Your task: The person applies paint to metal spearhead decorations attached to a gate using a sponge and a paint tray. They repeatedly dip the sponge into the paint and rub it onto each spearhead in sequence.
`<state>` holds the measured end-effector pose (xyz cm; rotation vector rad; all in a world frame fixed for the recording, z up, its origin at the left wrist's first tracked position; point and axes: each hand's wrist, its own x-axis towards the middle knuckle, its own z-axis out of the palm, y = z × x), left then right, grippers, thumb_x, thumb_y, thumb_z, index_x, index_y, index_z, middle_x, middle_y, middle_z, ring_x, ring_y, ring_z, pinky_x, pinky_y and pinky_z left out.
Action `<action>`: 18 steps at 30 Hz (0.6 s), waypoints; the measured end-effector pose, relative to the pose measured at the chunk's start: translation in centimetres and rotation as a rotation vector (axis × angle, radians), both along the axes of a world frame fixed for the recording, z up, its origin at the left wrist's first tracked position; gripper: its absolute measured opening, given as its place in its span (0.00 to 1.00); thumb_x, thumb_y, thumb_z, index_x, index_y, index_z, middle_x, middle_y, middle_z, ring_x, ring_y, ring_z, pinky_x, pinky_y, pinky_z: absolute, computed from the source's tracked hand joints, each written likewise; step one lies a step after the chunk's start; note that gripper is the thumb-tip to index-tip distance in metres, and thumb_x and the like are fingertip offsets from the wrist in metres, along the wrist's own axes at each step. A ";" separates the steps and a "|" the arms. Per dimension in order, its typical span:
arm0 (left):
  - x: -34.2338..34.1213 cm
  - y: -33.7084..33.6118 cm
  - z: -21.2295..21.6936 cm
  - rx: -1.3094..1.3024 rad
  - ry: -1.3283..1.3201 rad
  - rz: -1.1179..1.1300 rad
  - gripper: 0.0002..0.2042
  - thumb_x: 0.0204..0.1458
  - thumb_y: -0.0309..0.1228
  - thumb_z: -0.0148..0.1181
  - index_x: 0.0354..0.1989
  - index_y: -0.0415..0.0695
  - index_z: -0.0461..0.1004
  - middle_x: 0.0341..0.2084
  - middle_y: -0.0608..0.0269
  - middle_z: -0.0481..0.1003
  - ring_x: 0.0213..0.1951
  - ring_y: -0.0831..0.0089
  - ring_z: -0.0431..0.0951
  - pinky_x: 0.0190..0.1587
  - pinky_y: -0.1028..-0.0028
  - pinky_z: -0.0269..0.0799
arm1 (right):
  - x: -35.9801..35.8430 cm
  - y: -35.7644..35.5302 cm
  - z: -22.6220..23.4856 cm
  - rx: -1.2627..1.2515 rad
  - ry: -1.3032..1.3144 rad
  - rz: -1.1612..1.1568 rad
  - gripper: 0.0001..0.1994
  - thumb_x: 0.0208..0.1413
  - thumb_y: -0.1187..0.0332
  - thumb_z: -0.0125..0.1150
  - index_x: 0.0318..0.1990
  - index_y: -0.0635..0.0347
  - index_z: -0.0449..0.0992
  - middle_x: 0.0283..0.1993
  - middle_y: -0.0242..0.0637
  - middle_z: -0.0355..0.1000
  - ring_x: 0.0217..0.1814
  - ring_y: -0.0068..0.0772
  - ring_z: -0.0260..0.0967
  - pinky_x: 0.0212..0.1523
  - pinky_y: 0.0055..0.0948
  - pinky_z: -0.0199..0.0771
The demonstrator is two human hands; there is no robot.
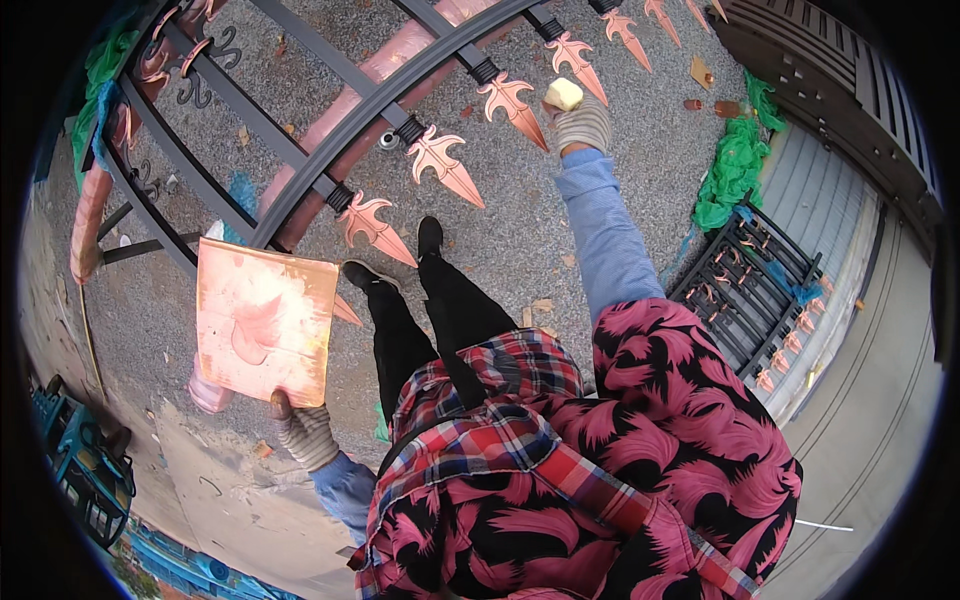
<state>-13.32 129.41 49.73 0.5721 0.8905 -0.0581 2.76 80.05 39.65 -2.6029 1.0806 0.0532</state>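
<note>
My left hand (303, 432), in a striped grey glove, grips the lower edge of a square flat board (262, 350) smeared with shiny copper-pink paint. In my right hand (585, 124), gloved alike, is a pale yellow sponge (564, 94), held up beside a row of spear-shaped finials. These finials are copper-coloured and top a dark metal fence panel (360, 118) with a curved rail. Closest to the sponge is one finial (578, 65); others, such as this finial (512, 108) and this finial (443, 165), point towards me.
A pink-wrapped bar (325, 125) lies beneath the panel on rough grey ground. On the right are green netting (733, 165), a second dark panel (745, 285) with copper tips, and stacked dark metalwork (830, 70). Teal equipment (75, 455) stands at the lower left.
</note>
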 end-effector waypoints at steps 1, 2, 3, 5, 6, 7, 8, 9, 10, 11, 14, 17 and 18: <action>-0.1 -0.1 -0.4 -0.022 -0.009 0.022 0.27 0.40 0.23 0.57 0.51 0.35 0.56 0.49 0.55 0.62 0.51 0.65 0.61 0.56 0.66 0.53 | 0.1 0.4 0.3 0.043 -0.062 0.006 0.22 0.31 0.55 0.66 0.35 0.58 0.72 0.33 0.42 0.71 0.35 0.40 0.69 0.34 0.34 0.70; 0.5 -0.1 -0.5 -0.044 -0.014 0.028 0.27 0.40 0.23 0.57 0.51 0.35 0.56 0.49 0.55 0.62 0.51 0.66 0.61 0.56 0.66 0.53 | -0.2 0.9 0.4 0.086 -0.120 -0.004 0.23 0.30 0.55 0.67 0.35 0.58 0.72 0.32 0.41 0.71 0.34 0.40 0.69 0.33 0.34 0.70; 1.0 -0.1 -0.5 -0.065 -0.019 0.036 0.27 0.40 0.24 0.57 0.51 0.35 0.56 0.49 0.55 0.62 0.51 0.66 0.61 0.56 0.66 0.53 | 0.2 2.3 0.1 0.081 -0.215 -0.035 0.22 0.28 0.55 0.68 0.32 0.59 0.73 0.30 0.42 0.71 0.32 0.39 0.69 0.32 0.35 0.69; 1.1 -0.4 0.3 -0.043 -0.040 -0.007 0.26 0.41 0.25 0.57 0.50 0.35 0.56 0.49 0.56 0.62 0.51 0.66 0.61 0.56 0.66 0.52 | 0.6 4.0 0.6 0.160 -0.117 -0.074 0.22 0.29 0.56 0.68 0.32 0.59 0.73 0.28 0.42 0.71 0.31 0.40 0.69 0.32 0.35 0.69; 1.2 -0.6 0.5 -0.052 -0.053 -0.032 0.25 0.42 0.26 0.57 0.50 0.35 0.57 0.49 0.56 0.62 0.51 0.65 0.60 0.56 0.66 0.52 | 1.1 4.4 0.2 0.190 -0.105 -0.102 0.22 0.29 0.56 0.68 0.32 0.59 0.73 0.29 0.42 0.71 0.31 0.40 0.69 0.33 0.35 0.69; 1.2 -0.6 0.6 -0.059 -0.066 -0.055 0.24 0.43 0.26 0.56 0.49 0.35 0.57 0.49 0.55 0.62 0.51 0.65 0.60 0.57 0.66 0.51 | 1.7 4.6 -0.4 0.220 -0.093 -0.129 0.21 0.29 0.56 0.68 0.32 0.59 0.73 0.29 0.42 0.71 0.32 0.40 0.69 0.33 0.35 0.70; 1.0 -0.5 0.5 -0.037 -0.042 -0.024 0.25 0.42 0.26 0.57 0.50 0.35 0.57 0.49 0.56 0.62 0.51 0.65 0.61 0.56 0.66 0.52 | 2.5 4.7 -1.2 0.253 -0.084 -0.156 0.21 0.30 0.56 0.67 0.33 0.58 0.73 0.29 0.41 0.71 0.32 0.40 0.69 0.33 0.35 0.70; 1.4 0.2 0.3 -0.026 -0.017 -0.017 0.26 0.40 0.25 0.58 0.50 0.36 0.57 0.48 0.56 0.62 0.51 0.66 0.61 0.56 0.66 0.52 | 2.5 4.7 -3.2 0.294 -0.187 -0.150 0.21 0.30 0.56 0.67 0.32 0.58 0.73 0.29 0.41 0.71 0.32 0.39 0.69 0.33 0.34 0.70; 1.8 0.8 0.1 -0.013 0.008 -0.011 0.27 0.39 0.25 0.58 0.51 0.36 0.56 0.48 0.56 0.62 0.51 0.66 0.61 0.56 0.67 0.53 | 2.4 5.0 -6.0 0.333 -0.290 -0.144 0.20 0.30 0.57 0.67 0.32 0.58 0.73 0.29 0.41 0.71 0.32 0.39 0.69 0.33 0.34 0.70; 1.5 0.9 0.2 -0.001 -0.001 -0.016 0.27 0.39 0.25 0.58 0.51 0.36 0.56 0.48 0.56 0.62 0.51 0.66 0.61 0.56 0.67 0.53 | 2.6 5.4 -7.9 0.381 -0.390 -0.117 0.20 0.30 0.57 0.67 0.31 0.58 0.74 0.29 0.41 0.71 0.31 0.39 0.69 0.33 0.33 0.70; 1.1 1.4 -0.3 0.019 0.002 0.006 0.28 0.40 0.25 0.58 0.51 0.36 0.56 0.48 0.56 0.62 0.51 0.66 0.61 0.56 0.66 0.53 | 3.4 9.3 0.2 0.025 0.063 0.135 0.18 0.30 0.59 0.67 0.30 0.58 0.74 0.28 0.41 0.71 0.30 0.38 0.69 0.31 0.31 0.69; 1.3 3.1 -0.3 0.008 0.011 0.028 0.28 0.40 0.25 0.58 0.51 0.36 0.55 0.48 0.56 0.62 0.51 0.65 0.61 0.56 0.66 0.53 | 2.8 7.0 -0.7 -0.090 -0.114 0.028 0.17 0.30 0.60 0.68 0.29 0.59 0.75 0.26 0.41 0.72 0.28 0.39 0.70 0.29 0.32 0.68; 1.2 3.0 -0.4 -0.006 -0.008 0.027 0.28 0.40 0.25 0.58 0.51 0.36 0.55 0.48 0.56 0.62 0.51 0.65 0.61 0.56 0.66 0.53 | 2.5 5.3 -2.2 -0.017 -0.172 -0.032 0.17 0.30 0.60 0.68 0.29 0.59 0.75 0.26 0.42 0.72 0.29 0.40 0.70 0.29 0.32 0.68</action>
